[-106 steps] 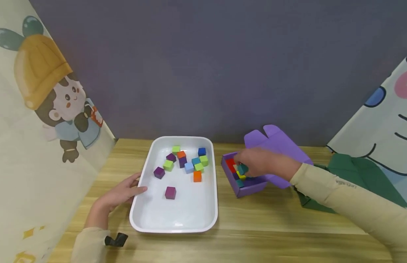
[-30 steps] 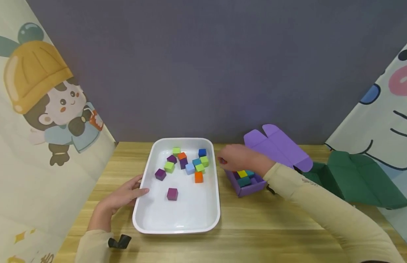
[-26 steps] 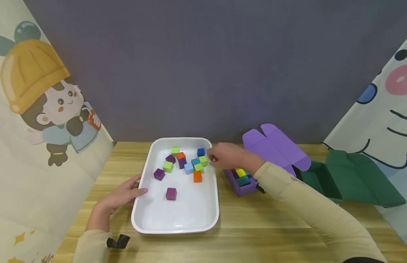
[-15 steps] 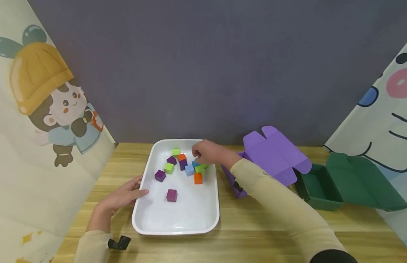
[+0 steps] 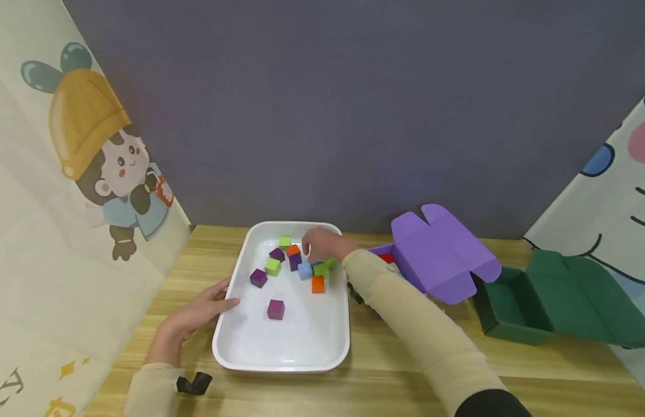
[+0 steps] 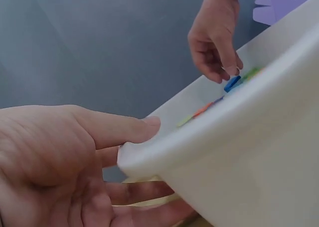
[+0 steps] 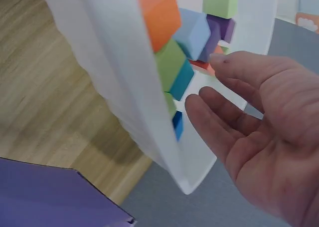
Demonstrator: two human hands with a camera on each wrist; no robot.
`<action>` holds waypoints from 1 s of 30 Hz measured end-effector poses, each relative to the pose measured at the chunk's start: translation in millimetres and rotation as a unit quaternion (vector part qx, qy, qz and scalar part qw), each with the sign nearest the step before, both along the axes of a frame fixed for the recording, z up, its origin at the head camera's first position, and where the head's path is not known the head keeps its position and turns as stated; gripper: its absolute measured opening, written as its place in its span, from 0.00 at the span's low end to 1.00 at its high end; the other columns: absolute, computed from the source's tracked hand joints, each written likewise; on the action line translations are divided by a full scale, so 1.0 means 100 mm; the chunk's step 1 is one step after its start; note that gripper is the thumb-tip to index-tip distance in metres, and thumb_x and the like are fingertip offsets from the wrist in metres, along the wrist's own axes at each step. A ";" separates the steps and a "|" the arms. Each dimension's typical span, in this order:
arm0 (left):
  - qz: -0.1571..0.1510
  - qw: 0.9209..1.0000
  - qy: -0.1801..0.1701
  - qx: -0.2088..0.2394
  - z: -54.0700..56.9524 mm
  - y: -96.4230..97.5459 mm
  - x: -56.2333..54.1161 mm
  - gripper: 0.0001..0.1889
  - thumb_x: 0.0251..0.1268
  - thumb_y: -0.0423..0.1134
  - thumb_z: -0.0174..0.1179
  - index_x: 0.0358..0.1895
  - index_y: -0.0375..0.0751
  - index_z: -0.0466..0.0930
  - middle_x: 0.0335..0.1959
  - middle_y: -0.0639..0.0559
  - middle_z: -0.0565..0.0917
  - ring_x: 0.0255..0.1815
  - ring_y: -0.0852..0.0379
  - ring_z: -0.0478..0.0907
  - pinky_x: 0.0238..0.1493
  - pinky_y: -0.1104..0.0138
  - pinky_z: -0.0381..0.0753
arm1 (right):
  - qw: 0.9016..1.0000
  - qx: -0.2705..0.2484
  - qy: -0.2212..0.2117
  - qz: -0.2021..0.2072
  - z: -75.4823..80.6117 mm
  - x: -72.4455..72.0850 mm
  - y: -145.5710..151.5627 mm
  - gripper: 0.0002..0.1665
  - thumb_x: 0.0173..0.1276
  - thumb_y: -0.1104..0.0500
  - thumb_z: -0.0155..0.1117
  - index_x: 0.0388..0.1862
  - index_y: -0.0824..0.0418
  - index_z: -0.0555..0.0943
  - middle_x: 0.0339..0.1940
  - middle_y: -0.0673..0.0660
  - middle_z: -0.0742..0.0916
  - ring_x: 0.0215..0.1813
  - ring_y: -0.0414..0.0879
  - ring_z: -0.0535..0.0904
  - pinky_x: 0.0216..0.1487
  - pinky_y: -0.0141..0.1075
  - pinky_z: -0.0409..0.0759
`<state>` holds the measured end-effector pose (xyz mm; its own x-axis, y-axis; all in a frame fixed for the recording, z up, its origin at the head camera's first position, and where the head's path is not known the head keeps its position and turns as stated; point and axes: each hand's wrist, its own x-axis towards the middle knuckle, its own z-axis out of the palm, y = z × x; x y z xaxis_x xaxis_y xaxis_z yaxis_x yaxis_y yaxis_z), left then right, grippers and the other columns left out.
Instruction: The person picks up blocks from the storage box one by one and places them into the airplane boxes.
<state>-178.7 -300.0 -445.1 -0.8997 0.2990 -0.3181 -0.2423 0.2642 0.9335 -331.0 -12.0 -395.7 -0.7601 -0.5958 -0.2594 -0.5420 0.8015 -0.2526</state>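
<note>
My left hand (image 5: 199,310) grips the left rim of a white tray (image 5: 293,344), thumb over the edge and fingers underneath, as the left wrist view shows. Over the tray's far right part hovers my right hand (image 5: 322,243). Its thumb and fingers are apart with nothing between them in the right wrist view. Near those fingertips lie a light blue cube (image 7: 192,33), a teal cube (image 7: 182,81) and a dark blue cube (image 7: 178,125). An orange cube (image 5: 318,284) and a light green cube (image 5: 272,267) sit close by. One magenta cube (image 5: 276,309) lies apart, nearer the front.
Right of the tray stands an open purple box (image 5: 442,255) with coloured cubes inside, partly hidden by my right sleeve. Beyond it is an open green box (image 5: 515,333). A grey wall (image 5: 353,116) rises behind the wooden table (image 5: 280,397).
My right hand, earlier holding a teal cube over the purple box, has moved left and now hovers over the tray's cubes with nothing in it. The left hand keeps its hold on the rim.
</note>
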 end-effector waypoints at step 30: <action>0.145 0.985 0.020 -0.091 -0.14 0.17 0.14 0.37 0.67 0.45 0.62 0.75 0.41 0.57 0.67 0.26 0.65 0.54 0.39 0.77 0.48 0.54 0.81 | 0.998 0.048 -0.024 -0.041 0.14 0.02 -0.03 0.10 0.56 0.58 0.71 0.32 0.56 0.78 0.30 0.50 0.81 0.28 0.43 0.75 0.27 0.32 0.75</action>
<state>-165.0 -283.4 -459.1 -0.9519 -0.0318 -0.3048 -0.2959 0.3534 0.8874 -328.6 -14.6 -381.4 -0.7899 -0.5034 -0.3502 -0.4633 0.8640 -0.1969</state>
